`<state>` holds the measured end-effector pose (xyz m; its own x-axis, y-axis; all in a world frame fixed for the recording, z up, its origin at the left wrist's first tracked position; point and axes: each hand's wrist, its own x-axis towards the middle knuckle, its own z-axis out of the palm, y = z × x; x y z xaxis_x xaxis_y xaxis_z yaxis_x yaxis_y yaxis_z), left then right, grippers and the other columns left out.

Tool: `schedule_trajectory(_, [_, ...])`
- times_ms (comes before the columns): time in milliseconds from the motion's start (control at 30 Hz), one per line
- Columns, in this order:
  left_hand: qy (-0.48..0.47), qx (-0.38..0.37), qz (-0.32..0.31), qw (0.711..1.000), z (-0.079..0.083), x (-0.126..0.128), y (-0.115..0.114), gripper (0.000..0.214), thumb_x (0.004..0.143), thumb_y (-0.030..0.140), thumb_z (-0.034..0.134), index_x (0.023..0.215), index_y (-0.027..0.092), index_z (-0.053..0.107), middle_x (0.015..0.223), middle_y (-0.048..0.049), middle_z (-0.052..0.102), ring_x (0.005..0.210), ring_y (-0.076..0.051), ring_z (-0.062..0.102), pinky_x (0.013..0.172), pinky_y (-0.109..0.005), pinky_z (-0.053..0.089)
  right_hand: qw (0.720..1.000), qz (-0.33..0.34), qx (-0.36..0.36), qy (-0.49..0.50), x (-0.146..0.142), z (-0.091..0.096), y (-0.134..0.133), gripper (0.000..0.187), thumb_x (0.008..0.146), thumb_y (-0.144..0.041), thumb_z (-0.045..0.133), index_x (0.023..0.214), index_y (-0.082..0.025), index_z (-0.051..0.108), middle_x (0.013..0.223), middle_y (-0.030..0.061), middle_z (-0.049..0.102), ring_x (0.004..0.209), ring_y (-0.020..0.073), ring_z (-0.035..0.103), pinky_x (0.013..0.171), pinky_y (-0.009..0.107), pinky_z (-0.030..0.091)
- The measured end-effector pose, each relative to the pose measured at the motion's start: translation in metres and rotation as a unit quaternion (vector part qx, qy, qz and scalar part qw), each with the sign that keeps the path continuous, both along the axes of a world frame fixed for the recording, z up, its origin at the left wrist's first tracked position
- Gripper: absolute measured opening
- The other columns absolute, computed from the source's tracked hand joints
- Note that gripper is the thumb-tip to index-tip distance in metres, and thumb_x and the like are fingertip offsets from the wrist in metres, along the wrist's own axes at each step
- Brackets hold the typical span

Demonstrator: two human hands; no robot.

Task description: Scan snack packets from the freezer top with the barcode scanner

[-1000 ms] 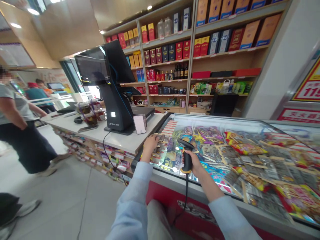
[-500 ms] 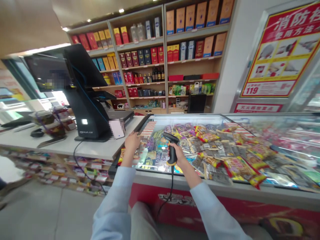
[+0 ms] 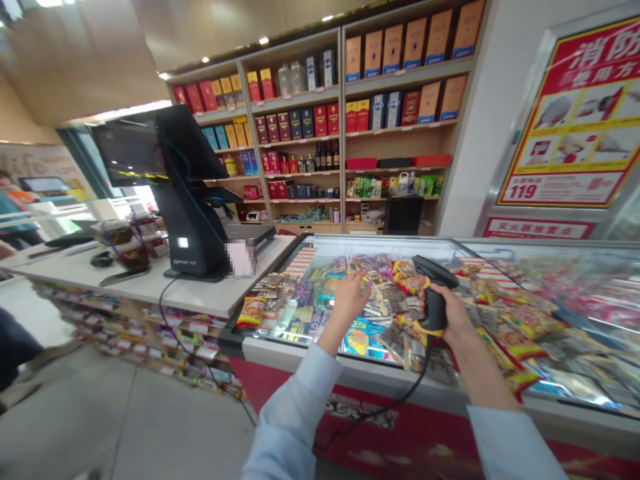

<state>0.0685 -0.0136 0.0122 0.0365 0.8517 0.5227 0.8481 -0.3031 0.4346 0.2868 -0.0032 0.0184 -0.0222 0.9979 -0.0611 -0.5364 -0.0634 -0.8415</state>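
My right hand (image 3: 443, 308) is shut around the grip of a black and yellow handheld barcode scanner (image 3: 434, 293), whose head points up and to the left. Its black coiled cord (image 3: 395, 393) droops over the front of the freezer. My left hand (image 3: 351, 298) is held out with its fingers apart, holding nothing, above the glass lid of a chest freezer (image 3: 380, 381). Many colourful snack packets (image 3: 320, 293) lie under the glass, right below both hands. I cannot tell whether my left fingertips touch the glass.
To the left stands a white checkout counter (image 3: 150, 287) with a black POS terminal (image 3: 187, 207) and wrapped jars (image 3: 130, 243). Wooden shelves of boxed liquor (image 3: 320, 127) line the back wall. A red fire-safety poster (image 3: 565, 120) hangs at right. A person's dark-clothed leg (image 3: 15, 340) shows at far left.
Both hands have moved right across the freezer, away from the counter. The scanner has gone with my right hand and now tilts further over. The view has turned slightly.
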Motion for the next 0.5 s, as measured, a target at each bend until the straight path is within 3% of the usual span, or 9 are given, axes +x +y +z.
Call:
schedule_trajectory(200, [-0.017, -0.002, -0.124, 0.992, -0.035, 0.034, 0.024, 0.048, 0.089, 0.024, 0.047, 0.137, 0.021, 0.042, 0.139, -0.0106, 0.053, 0.129, -0.022, 0.049, 0.109, -0.04, 0.04, 0.999, -0.049, 0.009, -0.016, 0.042, -0.014, -0.001, 0.015, 0.064, -0.025, 0.068, 0.075, -0.017, 0.061, 0.055, -0.0008, 0.061, 0.039, 0.0121, 0.053, 0.034, 0.022, 0.046])
schedule_trajectory(500, [0.002, -0.053, -0.186, 0.981, -0.066, 0.054, 0.052, 0.053, 0.089, 0.032, 0.049, 0.14, 0.02, 0.039, 0.144, -0.0134, 0.048, 0.134, -0.022, 0.044, 0.11, -0.043, 0.038, 0.999, -0.047, 0.006, -0.015, 0.052, -0.022, -0.001, 0.025, 0.061, -0.027, 0.074, 0.08, -0.017, 0.061, 0.055, -0.0014, 0.061, 0.038, 0.0131, 0.053, 0.031, 0.023, 0.044])
